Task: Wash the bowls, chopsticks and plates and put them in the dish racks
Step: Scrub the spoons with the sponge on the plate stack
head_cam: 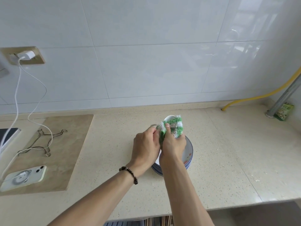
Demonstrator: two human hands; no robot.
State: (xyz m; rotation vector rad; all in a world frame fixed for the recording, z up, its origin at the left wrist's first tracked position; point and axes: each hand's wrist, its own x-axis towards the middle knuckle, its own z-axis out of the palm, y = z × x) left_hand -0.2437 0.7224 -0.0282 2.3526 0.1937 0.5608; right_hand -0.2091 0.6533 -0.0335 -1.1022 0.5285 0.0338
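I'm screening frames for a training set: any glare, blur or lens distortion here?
Head view: wide-angle bending curves the tile wall and counter edge; window glare sits on the upper-right tiles; the cloth and left hand fingertips look slightly motion-blurred; light is soft, shadows faint.

a white phone in a clear case lies flat on the tan stone slab at the left, next to a bent wire trivet. a white charger block sits in the beige wall socket, its white cable trailing down over the speckled beige countertop. far right, a yellow hose runs into the counter beside a grey metal pipe and what looks like a small green packet.
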